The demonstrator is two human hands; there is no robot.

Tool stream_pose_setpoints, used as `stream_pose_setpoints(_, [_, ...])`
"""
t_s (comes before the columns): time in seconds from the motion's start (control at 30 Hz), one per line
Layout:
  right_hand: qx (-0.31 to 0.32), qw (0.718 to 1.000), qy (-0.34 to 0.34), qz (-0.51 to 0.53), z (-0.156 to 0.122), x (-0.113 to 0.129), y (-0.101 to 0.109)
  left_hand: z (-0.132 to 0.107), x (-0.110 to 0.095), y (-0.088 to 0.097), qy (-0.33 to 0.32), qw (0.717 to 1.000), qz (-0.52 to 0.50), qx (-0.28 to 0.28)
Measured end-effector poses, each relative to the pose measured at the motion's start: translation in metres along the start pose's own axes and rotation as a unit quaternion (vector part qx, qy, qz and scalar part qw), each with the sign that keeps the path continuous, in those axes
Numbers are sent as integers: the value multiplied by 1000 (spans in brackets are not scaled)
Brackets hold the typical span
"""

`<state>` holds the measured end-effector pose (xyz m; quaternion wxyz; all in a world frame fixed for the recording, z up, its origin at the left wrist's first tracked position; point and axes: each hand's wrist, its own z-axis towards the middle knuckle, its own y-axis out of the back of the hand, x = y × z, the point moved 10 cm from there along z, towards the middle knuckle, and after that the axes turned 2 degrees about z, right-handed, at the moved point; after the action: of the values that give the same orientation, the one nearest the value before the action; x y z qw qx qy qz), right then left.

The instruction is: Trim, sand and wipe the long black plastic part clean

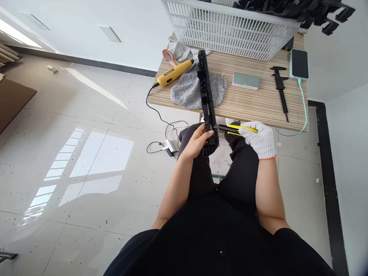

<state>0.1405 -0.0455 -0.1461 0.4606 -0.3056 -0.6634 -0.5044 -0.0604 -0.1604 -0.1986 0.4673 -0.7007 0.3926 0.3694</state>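
Note:
My bare left hand [197, 141] grips the near end of a long black plastic part [207, 96]. The part's far end rests on a grey cloth [192, 89] on the table. My right hand [260, 138], in a white knit glove, is closed round a yellow and black utility knife [233, 129]. The knife's tip touches the black part just above my left fingers. Both hands hover over my lap, at the table's near edge.
On the striped wooden table [253, 107] lie a yellow electric screwdriver [174, 72], a spare glove [176, 51], a small grey box [245, 81], a black caliper [281, 89] and a charging phone [299, 64]. A white basket [230, 28] of black parts stands behind. Cables [168, 143] lie on the floor.

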Motion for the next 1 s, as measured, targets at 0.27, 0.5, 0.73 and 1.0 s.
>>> stream_pose_setpoints(0.27, [-6, 1000, -14, -7, 0, 0, 1, 0, -3, 0, -3, 1000, -3, -15])
stream_pose_setpoints(0.5, [2, 1000, -12, -13, -1, 2, 0, -1, 0, 0, 20, 999, -7, -28])
stream_pose_setpoints(0.73, [-6, 1000, -23, 1, -1, 0, 1, 0, 0, 2, 17, 998, -61, -10])
stream_pose_setpoints(1.0, [0, 1000, -13, -9, -1, 1, 1, -3, -4, -1, 12, 1000, -14, -14])
